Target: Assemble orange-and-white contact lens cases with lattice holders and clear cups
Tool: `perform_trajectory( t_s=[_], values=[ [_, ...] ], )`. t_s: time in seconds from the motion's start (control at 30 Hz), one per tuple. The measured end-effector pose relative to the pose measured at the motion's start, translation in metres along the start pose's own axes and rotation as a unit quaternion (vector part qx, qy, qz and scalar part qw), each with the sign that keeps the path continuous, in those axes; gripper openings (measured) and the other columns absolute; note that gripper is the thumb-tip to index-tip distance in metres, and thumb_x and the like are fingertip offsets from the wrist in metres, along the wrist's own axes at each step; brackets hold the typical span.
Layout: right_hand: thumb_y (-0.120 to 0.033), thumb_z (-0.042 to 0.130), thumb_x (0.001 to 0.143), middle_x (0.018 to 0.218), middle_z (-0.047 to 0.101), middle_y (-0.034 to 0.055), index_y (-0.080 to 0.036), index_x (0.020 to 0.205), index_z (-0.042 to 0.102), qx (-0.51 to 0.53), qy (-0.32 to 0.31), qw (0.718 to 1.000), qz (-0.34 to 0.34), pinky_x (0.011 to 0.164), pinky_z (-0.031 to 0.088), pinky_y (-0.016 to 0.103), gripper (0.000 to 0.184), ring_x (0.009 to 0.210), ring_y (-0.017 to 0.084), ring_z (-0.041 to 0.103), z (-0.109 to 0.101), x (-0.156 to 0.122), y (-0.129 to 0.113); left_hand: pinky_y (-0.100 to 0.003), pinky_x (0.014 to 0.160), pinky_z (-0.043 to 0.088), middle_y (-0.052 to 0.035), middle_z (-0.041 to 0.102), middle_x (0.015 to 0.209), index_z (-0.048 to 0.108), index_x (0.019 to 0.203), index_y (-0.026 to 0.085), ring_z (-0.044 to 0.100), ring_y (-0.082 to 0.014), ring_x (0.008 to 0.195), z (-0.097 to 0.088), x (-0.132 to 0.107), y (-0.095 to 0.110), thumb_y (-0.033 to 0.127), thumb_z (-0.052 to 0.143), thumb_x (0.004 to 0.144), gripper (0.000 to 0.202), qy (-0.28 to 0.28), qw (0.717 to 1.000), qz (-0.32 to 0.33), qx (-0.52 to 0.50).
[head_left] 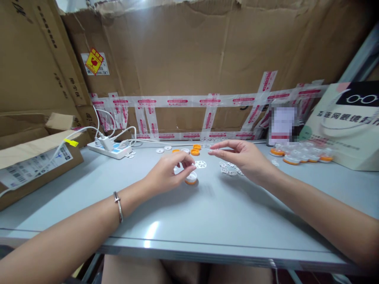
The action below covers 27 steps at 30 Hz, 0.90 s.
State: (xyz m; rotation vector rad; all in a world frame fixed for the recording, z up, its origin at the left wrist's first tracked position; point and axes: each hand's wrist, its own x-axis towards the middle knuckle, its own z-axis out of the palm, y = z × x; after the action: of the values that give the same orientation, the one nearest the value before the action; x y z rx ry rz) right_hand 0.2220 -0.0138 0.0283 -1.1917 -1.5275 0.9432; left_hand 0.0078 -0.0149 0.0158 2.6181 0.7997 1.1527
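Near the middle of the grey bench (207,213), a small orange and white cap (191,178) is held down by the left hand (167,173); its fingers (189,161) are curled close together, with the thumb pressed on the cap. A white wheel-shaped disc (200,164) is seen just beside the forefinger tip, but whether it is touched cannot be told. The right hand (244,157) is kept above the bench with its fingers stretched out and apart, and nothing is gripped by it. A little heap of white pieces (229,169) is lying just under it. More caps (194,150) are placed behind the hands, and a row of caps (299,157) is standing at the right, before a bag (346,130). A power strip (109,150) is found at the back left, near a box (35,165).
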Motion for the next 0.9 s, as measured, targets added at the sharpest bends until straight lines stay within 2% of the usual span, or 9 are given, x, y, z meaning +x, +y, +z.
perform_trajectory(
  t_s=[0.1, 0.27, 0.53, 0.7, 0.9],
  values=[
    [-0.045, 0.074, 0.062, 0.089, 0.069, 0.0049, -0.020, 0.088, 0.066, 0.040, -0.009, 0.999, -0.029, 0.068, 0.044, 0.029, 0.037, 0.083, 0.019, 0.061, 0.006, -0.004, -0.001, -0.021, 0.060, 0.044, -0.0009, 0.063, 0.074, 0.057, 0.081, 0.016, 0.057, -0.0101, 0.067, 0.000, 0.000, 0.000, 0.017, 0.055, 0.083, 0.004, 0.009, 1.000, 0.000, 0.004],
    [-0.035, 0.073, 0.066, 0.096, 0.067, 0.0032, -0.021, 0.090, 0.065, 0.096, -0.031, 0.990, -0.102, 0.080, 0.047, 0.032, 0.029, 0.089, 0.017, 0.061, 0.019, -0.012, 0.001, -0.021, 0.061, 0.045, -0.0004, 0.064, 0.072, 0.059, 0.080, 0.015, 0.058, -0.0095, 0.066, 0.001, 0.000, 0.003, 0.016, 0.057, 0.082, 0.002, 0.024, 1.000, -0.006, -0.004],
    [-0.035, 0.069, 0.071, 0.098, 0.068, 0.0041, -0.023, 0.089, 0.066, 0.029, -0.043, 0.983, -0.177, 0.085, 0.045, 0.039, 0.022, 0.095, 0.020, 0.060, 0.028, -0.019, 0.001, -0.021, 0.059, 0.046, -0.0010, 0.067, 0.073, 0.060, 0.079, 0.016, 0.059, -0.0107, 0.066, 0.001, 0.000, 0.007, 0.015, 0.060, 0.080, 0.001, 0.076, 0.997, 0.002, -0.017],
    [-0.033, 0.068, 0.072, 0.094, 0.069, 0.0037, -0.022, 0.086, 0.066, 0.028, -0.044, 0.976, -0.209, 0.085, 0.048, 0.039, 0.018, 0.092, 0.020, 0.062, 0.029, -0.020, 0.000, -0.021, 0.061, 0.049, -0.0002, 0.067, 0.070, 0.060, 0.074, 0.016, 0.060, -0.0103, 0.064, 0.001, 0.000, 0.009, 0.012, 0.061, 0.078, 0.006, 0.100, 0.994, -0.001, -0.035],
    [-0.026, 0.067, 0.075, 0.091, 0.069, 0.0015, -0.025, 0.081, 0.069, 0.021, -0.046, 0.961, -0.273, 0.087, 0.051, 0.037, 0.006, 0.093, 0.018, 0.063, 0.028, -0.020, 0.003, -0.019, 0.060, 0.049, -0.0010, 0.066, 0.068, 0.059, 0.073, 0.015, 0.060, -0.0095, 0.062, 0.000, -0.001, 0.010, 0.009, 0.059, 0.078, 0.008, 0.099, 0.993, -0.014, -0.060]
  ],
)
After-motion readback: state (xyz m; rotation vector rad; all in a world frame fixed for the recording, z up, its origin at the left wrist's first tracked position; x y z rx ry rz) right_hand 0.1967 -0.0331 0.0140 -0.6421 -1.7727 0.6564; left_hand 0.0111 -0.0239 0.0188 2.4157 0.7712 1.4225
